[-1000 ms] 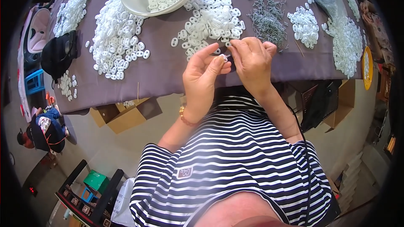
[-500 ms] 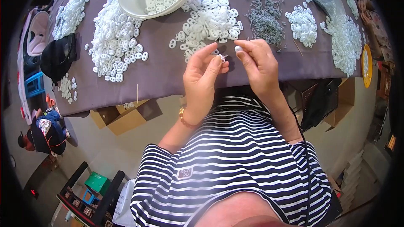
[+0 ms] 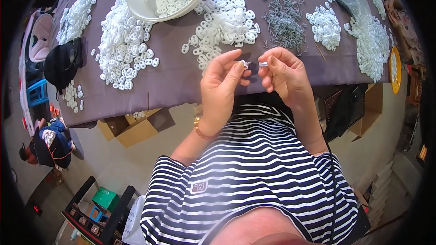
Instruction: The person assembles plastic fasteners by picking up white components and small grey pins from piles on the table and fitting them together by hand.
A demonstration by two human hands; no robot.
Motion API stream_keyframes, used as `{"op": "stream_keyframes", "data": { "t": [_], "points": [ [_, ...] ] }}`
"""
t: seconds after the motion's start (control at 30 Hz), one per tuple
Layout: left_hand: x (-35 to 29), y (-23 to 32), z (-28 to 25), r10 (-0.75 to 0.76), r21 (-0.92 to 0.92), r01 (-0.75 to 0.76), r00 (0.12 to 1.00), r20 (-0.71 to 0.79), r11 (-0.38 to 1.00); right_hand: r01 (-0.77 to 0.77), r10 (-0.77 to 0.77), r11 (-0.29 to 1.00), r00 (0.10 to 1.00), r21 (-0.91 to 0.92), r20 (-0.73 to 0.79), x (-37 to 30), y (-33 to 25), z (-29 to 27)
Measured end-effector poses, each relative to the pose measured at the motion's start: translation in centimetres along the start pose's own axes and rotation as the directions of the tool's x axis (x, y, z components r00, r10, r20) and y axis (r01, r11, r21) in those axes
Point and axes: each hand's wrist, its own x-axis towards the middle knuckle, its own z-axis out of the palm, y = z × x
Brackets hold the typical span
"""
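Note:
Both hands are raised over the front edge of the cloth-covered table [image 3: 177, 77], facing each other. Between thumb and fingers, my left hand [image 3: 222, 75] pinches a small white plastic piece [image 3: 245, 64] with something thin sticking out of it. A second white plastic piece [image 3: 263, 64], seen edge-on, is pinched in my right hand [image 3: 287, 70]. A small gap separates the two pieces. Just beyond my left hand lies a pile of white plastic pieces with holes [image 3: 227, 22]. A heap of small grey screws [image 3: 285, 22] lies beyond my right hand.
A cream basin [image 3: 136, 11] holds some white pieces. More white oval pieces [image 3: 122, 41] are heaped on the left, with smaller white parts [image 3: 326, 27] on the right. A black cap [image 3: 63, 63] lies at the left edge. Below stand cardboard boxes [image 3: 136, 131]. Another person [image 3: 50, 145] is at far left.
My right hand has drawn back toward me and slightly right, turning its white piece edge-on. My left hand has shifted slightly right, still pinching its piece.

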Motion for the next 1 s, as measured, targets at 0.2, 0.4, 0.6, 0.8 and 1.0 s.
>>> {"op": "stream_keyframes", "data": {
  "t": [0.2,0.4,0.6,0.8,1.0],
  "points": [
    [0.0,0.0,0.1,0.002,-0.005,-0.002,0.999,-0.039,1.0,0.063,-0.065,0.995,0.998,-0.081,-0.022,0.0,0.1,0.2],
    [0.0,0.0,0.3,-0.052,-0.042,0.051,0.998,-0.021,0.998,0.199,-0.218,0.951,0.974,-0.238,-0.057,0.0,1.2,0.2],
    [0.1,-0.3,0.4,-0.062,-0.08,0.061,0.998,-0.018,0.995,0.217,-0.255,0.934,0.961,-0.283,-0.106,-0.1,1.7,0.5],
    [0.1,-0.5,0.8,-0.039,-0.068,0.035,0.997,-0.067,0.997,0.191,-0.24,0.946,0.956,-0.262,-0.17,-0.2,1.9,1.2],
    [0.1,-0.4,0.6,-0.046,-0.037,0.045,0.998,-0.032,0.998,0.147,-0.194,0.968,0.954,-0.205,-0.229,0.0,2.2,1.2]
  ]
}}
